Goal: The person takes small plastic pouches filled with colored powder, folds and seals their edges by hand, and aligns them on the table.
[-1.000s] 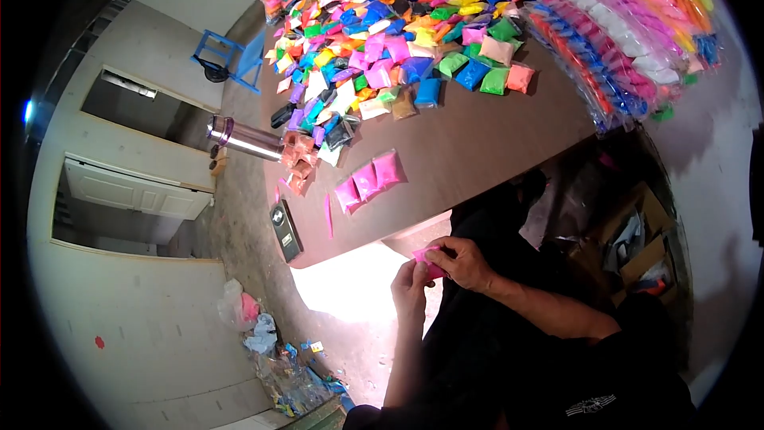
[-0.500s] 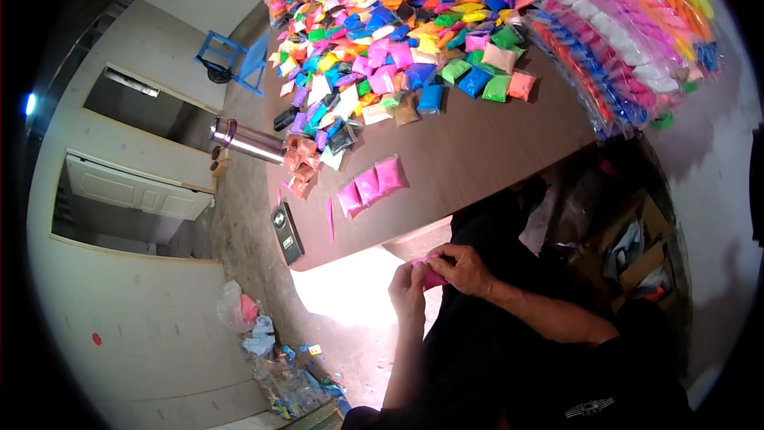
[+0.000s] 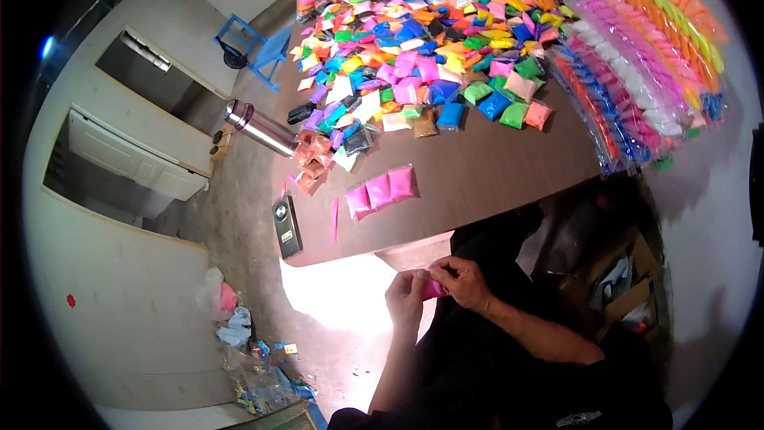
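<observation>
A small pink packet [image 3: 434, 288] is held between both hands, over the lap and just off the table's front edge. My left hand [image 3: 406, 296] pinches its left side, with the thumb up. On the other side, the fingers of my right hand [image 3: 464, 282] close on the packet's upper right part. The fingers partly cover it. Three joined pink packets [image 3: 381, 192] lie on the brown table [image 3: 477, 171], and a thin pink strip [image 3: 335, 219] lies to their left.
A heap of small coloured packets [image 3: 406, 28] covers the table's far part. Long bagged rows of packets [image 3: 637, 72] lie at the right. A metal flask [image 3: 261, 127], reddish packets [image 3: 313, 155] and a black phone [image 3: 286, 227] are at the left. An open cardboard box [image 3: 629, 299] stands below right.
The camera view has tilted and shifted, so the table's contents appear further right. Both hands stay on the pink packet, with small changes in the fingers.
</observation>
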### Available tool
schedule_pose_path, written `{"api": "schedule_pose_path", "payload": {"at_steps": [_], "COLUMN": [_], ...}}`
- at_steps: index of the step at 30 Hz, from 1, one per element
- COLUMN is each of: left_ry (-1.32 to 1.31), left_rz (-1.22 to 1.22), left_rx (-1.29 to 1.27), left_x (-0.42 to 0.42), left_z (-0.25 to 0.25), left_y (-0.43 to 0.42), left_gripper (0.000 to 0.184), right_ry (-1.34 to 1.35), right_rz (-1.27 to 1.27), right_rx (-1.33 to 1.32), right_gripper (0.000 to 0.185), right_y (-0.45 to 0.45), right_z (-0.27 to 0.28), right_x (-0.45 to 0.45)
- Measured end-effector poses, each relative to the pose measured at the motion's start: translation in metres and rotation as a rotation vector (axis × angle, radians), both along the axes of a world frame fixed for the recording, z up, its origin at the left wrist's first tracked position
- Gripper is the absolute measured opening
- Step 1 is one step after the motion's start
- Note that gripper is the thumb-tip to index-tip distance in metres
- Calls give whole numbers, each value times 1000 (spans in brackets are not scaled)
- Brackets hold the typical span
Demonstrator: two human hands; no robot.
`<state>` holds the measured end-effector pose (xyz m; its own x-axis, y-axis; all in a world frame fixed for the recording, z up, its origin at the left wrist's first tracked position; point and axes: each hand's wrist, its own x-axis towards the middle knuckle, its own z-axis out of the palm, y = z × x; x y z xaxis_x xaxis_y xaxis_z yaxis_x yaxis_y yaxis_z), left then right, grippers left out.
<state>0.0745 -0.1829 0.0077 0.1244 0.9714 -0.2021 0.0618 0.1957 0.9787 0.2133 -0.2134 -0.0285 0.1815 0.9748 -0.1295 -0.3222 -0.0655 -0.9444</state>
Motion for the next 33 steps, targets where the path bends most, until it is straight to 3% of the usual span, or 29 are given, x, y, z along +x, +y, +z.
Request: {"api": "schedule_pose_path", "payload": {"at_steps": [6, 12, 14, 20, 24, 27, 30, 33], "left_ry": [-16, 37, -28, 60, -112, -41, 17, -4], "left_rz": [-13, 20, 56, -12, 42, 84, 95, 81], "left_rx": [-53, 51, 49, 13, -29, 60, 98, 119], "left_x": [-10, -15, -14, -31, -34, -44, -50, -49], "left_z": [-20, -35, -29, -40, -24, -38, -43, -40], "left_y": [-3, -3, -4, -4, -13, -12, -11, -9], "left_gripper": [19, 18, 26, 18, 19, 19, 20, 23], "right_ry": [-165, -191, -206, -281, -355, -200, -279, -238], "right_rz": [-85, -25, -18, -63, -19, 124, 210, 142], "right_rx": [128, 31, 47, 87, 86, -1, -5, 80], "right_gripper": [14, 18, 18, 17, 18, 23, 24, 26], "right_y": [0, -2, -2, -3, -3, 1, 6, 7], "right_z": [-11, 8, 5, -4, -4, -10, -6, -15], "right_x": [-8, -11, -14, -26, -35, -40, -39, -43]}}
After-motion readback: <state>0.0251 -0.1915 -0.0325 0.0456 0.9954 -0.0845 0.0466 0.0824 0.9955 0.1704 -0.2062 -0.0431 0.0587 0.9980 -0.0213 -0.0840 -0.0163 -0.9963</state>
